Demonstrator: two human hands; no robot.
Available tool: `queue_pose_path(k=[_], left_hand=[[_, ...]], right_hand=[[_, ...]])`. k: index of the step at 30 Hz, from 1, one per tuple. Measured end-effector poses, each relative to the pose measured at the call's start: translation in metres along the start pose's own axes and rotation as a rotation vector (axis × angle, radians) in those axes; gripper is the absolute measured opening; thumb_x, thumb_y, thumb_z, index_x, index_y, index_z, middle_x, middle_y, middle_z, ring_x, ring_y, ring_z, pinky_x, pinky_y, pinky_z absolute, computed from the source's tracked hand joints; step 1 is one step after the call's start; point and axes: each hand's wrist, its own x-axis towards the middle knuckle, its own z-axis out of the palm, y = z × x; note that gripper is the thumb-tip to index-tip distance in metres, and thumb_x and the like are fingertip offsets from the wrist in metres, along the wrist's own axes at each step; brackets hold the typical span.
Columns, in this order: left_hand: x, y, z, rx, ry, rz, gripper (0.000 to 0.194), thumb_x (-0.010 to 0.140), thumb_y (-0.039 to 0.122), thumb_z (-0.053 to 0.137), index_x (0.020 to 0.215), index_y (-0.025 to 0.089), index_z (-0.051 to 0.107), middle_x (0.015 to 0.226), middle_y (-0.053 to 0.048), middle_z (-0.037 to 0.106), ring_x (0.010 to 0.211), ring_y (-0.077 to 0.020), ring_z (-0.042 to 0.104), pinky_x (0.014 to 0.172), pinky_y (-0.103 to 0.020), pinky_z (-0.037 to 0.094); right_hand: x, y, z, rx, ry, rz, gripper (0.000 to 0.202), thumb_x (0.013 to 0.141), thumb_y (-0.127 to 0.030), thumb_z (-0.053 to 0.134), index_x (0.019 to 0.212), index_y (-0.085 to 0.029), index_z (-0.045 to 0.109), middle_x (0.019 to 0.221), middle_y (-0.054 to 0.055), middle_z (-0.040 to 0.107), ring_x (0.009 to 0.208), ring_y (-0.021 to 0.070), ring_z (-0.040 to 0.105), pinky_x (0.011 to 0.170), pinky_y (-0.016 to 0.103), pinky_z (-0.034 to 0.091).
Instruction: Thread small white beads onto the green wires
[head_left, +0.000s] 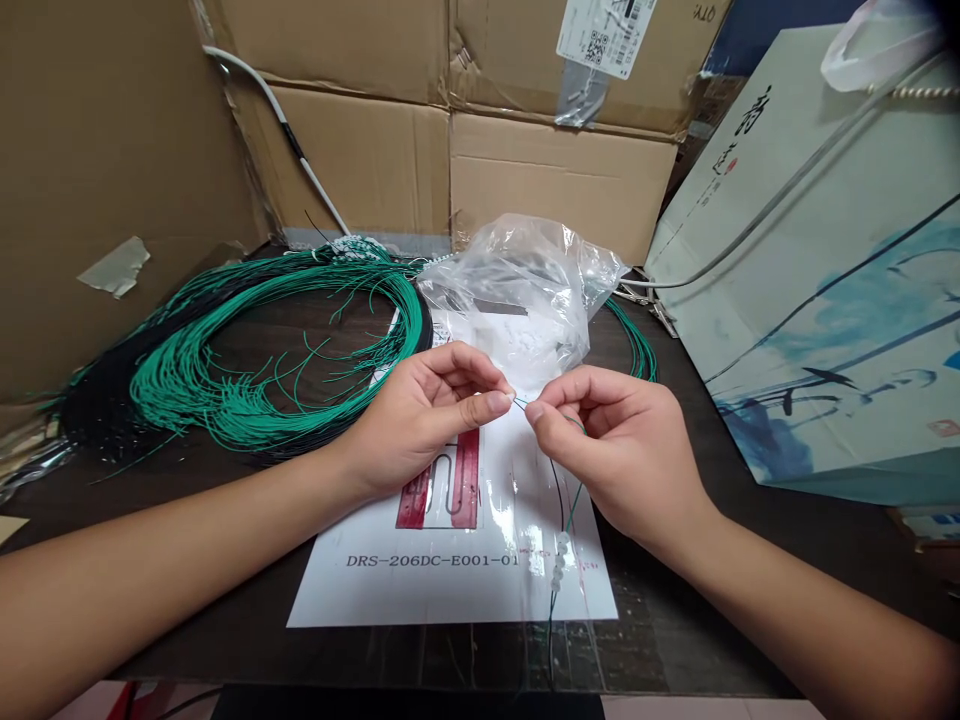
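Note:
Above a printed sheet (442, 590), my left hand (442, 405) pinches a small white bead (511, 393) between thumb and forefinger, mostly hidden by the fingertips. My right hand (615, 430) is closed on a thin black wire (559, 490) and a green wire (575, 505) close beside it. Their ends run across the short gap between my two hands. Several white beads (559, 562) sit in a row on these wires below my right hand, and the wires hang on toward the table's front edge.
A big coil of green and black wires (172, 370) lies at left. Behind my hands is a clear plastic bag (517, 280). Cardboard boxes (360, 160) wall the back and left; a paper bag (810, 300) stands at right. Another green wire bundle (637, 345) lies beyond my right hand.

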Motion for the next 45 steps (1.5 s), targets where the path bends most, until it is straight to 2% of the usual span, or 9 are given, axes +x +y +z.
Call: queue_pose_path(k=[10, 16, 26, 37, 41, 45], left_hand=[[-0.001, 0.000, 0.000, 0.011, -0.013, -0.002, 0.014, 0.078, 0.014, 0.081, 0.083, 0.020, 0.070, 0.083, 0.001, 0.068, 0.077, -0.0079, 0.062, 0.078, -0.019, 0.051], [-0.001, -0.001, -0.001, 0.015, -0.014, -0.009, 0.015, 0.077, 0.015, 0.082, 0.084, 0.020, 0.069, 0.084, 0.001, 0.069, 0.078, -0.0084, 0.063, 0.079, -0.020, 0.051], [-0.002, 0.001, 0.003, 0.107, 0.001, 0.024, 0.017, 0.073, 0.015, 0.084, 0.080, 0.018, 0.068, 0.082, -0.001, 0.069, 0.077, -0.0105, 0.064, 0.075, -0.021, 0.053], [-0.004, 0.006, 0.008, 0.142, 0.022, 0.046, 0.019, 0.071, 0.015, 0.085, 0.079, 0.016, 0.068, 0.079, -0.001, 0.068, 0.074, -0.0102, 0.063, 0.071, -0.020, 0.053], [-0.002, 0.004, 0.005, 0.073, 0.032, 0.022, 0.023, 0.070, 0.014, 0.086, 0.082, 0.017, 0.067, 0.082, 0.000, 0.068, 0.075, -0.0091, 0.063, 0.075, -0.020, 0.053], [-0.001, 0.001, 0.000, -0.007, 0.041, -0.013, 0.026, 0.071, 0.014, 0.086, 0.089, 0.018, 0.067, 0.082, 0.002, 0.069, 0.075, -0.0076, 0.064, 0.074, -0.018, 0.053]], right_hand=[[0.000, 0.003, -0.001, 0.002, -0.010, -0.020, 0.014, 0.075, -0.025, 0.073, 0.068, -0.016, 0.066, 0.053, -0.004, 0.045, 0.048, 0.0066, 0.038, 0.044, 0.020, 0.029], [0.000, 0.003, -0.001, 0.001, -0.009, -0.041, 0.011, 0.073, -0.020, 0.074, 0.067, -0.016, 0.065, 0.052, -0.006, 0.043, 0.048, 0.0055, 0.037, 0.044, 0.019, 0.028], [-0.002, 0.001, 0.002, -0.059, 0.050, -0.087, 0.013, 0.073, -0.018, 0.071, 0.064, -0.016, 0.061, 0.050, -0.007, 0.041, 0.046, 0.0044, 0.034, 0.042, 0.019, 0.027], [-0.004, 0.010, 0.000, -0.193, -0.004, -0.272, 0.010, 0.078, -0.014, 0.067, 0.070, -0.018, 0.062, 0.057, -0.005, 0.049, 0.053, 0.0069, 0.045, 0.050, 0.021, 0.037], [0.001, 0.010, -0.002, -0.088, -0.066, -0.199, 0.010, 0.084, -0.023, 0.071, 0.076, -0.017, 0.068, 0.063, -0.002, 0.059, 0.056, 0.0086, 0.051, 0.051, 0.021, 0.041], [0.009, 0.007, -0.004, 0.084, -0.128, -0.084, 0.015, 0.082, -0.028, 0.077, 0.075, -0.017, 0.072, 0.062, -0.001, 0.064, 0.055, 0.0082, 0.054, 0.050, 0.019, 0.044]])
